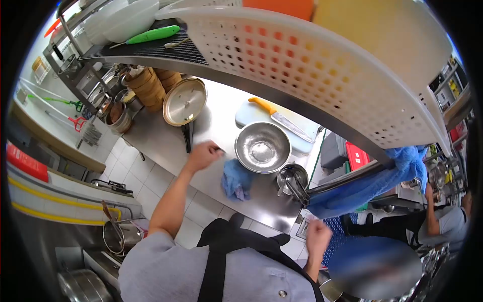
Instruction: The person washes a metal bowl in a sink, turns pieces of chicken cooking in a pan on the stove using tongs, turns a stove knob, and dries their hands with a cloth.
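My left hand (204, 156) is above the steel table (171, 151), its fingers pinched on something small and dark. A blue cloth (236, 180) lies just beside it, touching the table. To its right sits a metal bowl (262, 147), nothing in it. Behind the bowl a knife (284, 121) with a yellow handle rests on a pale cutting board (245, 115). A small pot (293, 171) holds metal utensils. My right hand (319, 239) is low at the right, off the table's front corner, closed like a fist; what it holds, if anything, is hidden.
A round lid (185, 103) with a black handle lies near bamboo steamers (145, 89) at the back left. Overhead, a shelf edge (282, 88) carries a perforated white tray (312, 55). Blue plastic (352, 194) hangs at the right. Another person (443, 224) stands beyond it.
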Demonstrator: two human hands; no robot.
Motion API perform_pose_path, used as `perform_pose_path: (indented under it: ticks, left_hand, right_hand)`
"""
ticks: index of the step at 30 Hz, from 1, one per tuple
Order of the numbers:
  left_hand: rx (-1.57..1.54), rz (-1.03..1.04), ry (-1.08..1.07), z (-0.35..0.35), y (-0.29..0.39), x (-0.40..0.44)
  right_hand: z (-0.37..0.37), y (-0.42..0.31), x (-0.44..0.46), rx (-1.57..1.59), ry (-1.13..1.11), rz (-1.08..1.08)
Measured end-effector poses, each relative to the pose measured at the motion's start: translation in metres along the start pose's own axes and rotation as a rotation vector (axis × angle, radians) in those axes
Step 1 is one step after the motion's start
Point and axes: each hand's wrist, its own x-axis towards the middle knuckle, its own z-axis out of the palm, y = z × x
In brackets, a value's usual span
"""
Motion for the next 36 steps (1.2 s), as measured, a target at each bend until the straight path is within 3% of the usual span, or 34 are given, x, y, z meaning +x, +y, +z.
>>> perform_pose_path:
  ticks: [1,2,3,5,6,8,10,11,13,15,17,18,20,21,23,27,29,31,32,34,36]
  left_hand:
    - [-0.029,0.031,-0.174,0.002,0.022,-0.011]
    - [-0.026,0.094,-0.260,0.009,0.040,-0.028]
    - [-0.017,0.176,-0.356,0.016,0.055,-0.044]
    - [0.069,0.156,-0.514,0.017,0.085,-0.074]
    - [-0.003,0.126,-0.563,0.015,0.095,-0.084]
    - [-0.040,0.133,-0.641,0.012,0.094,-0.091]
    - [-0.391,-0.068,-0.608,0.011,0.074,-0.086]
    - [-0.458,-0.145,-0.705,-0.001,0.061,-0.076]
    - [-0.294,-0.140,-0.497,-0.017,0.019,-0.039]
    - [0.516,0.000,0.322,-0.006,-0.055,0.021]
    - [0.469,-0.414,0.306,-0.015,-0.067,0.048]
    - [0.425,-0.529,0.349,-0.001,-0.106,0.075]
    - [0.492,-0.481,0.439,0.008,-0.132,0.086]
    - [0.314,-0.563,0.435,0.006,-0.141,0.091]
    - [0.078,-0.575,0.397,-0.004,-0.126,0.087]
    - [0.041,-0.580,0.425,-0.026,-0.102,0.049]
    - [-0.115,-0.453,0.308,-0.031,-0.117,0.013]
    - [-0.491,-0.444,0.203,-0.043,-0.091,-0.041]
    - [-0.484,-0.452,0.201,-0.041,-0.089,-0.061]
    - [-0.777,-0.410,0.047,-0.036,-0.086,-0.098]
    - [-0.939,-0.384,-0.101,-0.035,-0.075,-0.136]
  right_hand:
    - [0.009,-0.028,-0.019,-0.034,-0.232,-0.022]
    - [0.030,-0.048,-0.029,0.128,-0.412,-0.055]
    - [0.045,-0.081,-0.035,0.108,-0.473,-0.100]
    - [0.086,-0.101,-0.026,0.108,-0.410,-0.585]
    - [0.102,-0.102,-0.021,0.104,-0.341,-0.553]
    - [0.130,-0.101,-0.009,0.005,-0.480,-0.720]
    - [0.139,-0.109,-0.007,-0.023,-0.462,-0.680]
    - [0.142,-0.112,-0.006,-0.053,-0.496,-0.656]
    - [0.144,-0.115,-0.007,0.015,-0.442,-0.551]
    - [0.144,-0.113,-0.009,0.060,-0.464,-0.479]
    - [0.149,-0.106,-0.011,0.126,-0.343,-0.439]
    - [0.150,-0.106,-0.016,0.128,-0.402,-0.465]
    - [0.148,-0.105,-0.024,0.131,-0.304,-0.419]
    - [0.148,-0.105,-0.029,0.129,-0.345,-0.426]
    - [0.146,-0.106,-0.032,0.454,-0.501,-0.114]
    - [0.152,-0.114,-0.029,0.794,-0.638,0.083]
    - [0.166,-0.107,-0.019,0.854,-0.700,0.122]
    - [0.177,-0.112,-0.015,0.897,-0.737,0.185]
    - [0.180,-0.125,-0.013,0.902,-0.742,0.195]
    - [0.183,-0.152,-0.008,0.852,-0.731,0.166]
    - [0.202,-0.161,0.004,0.721,-0.685,-0.109]
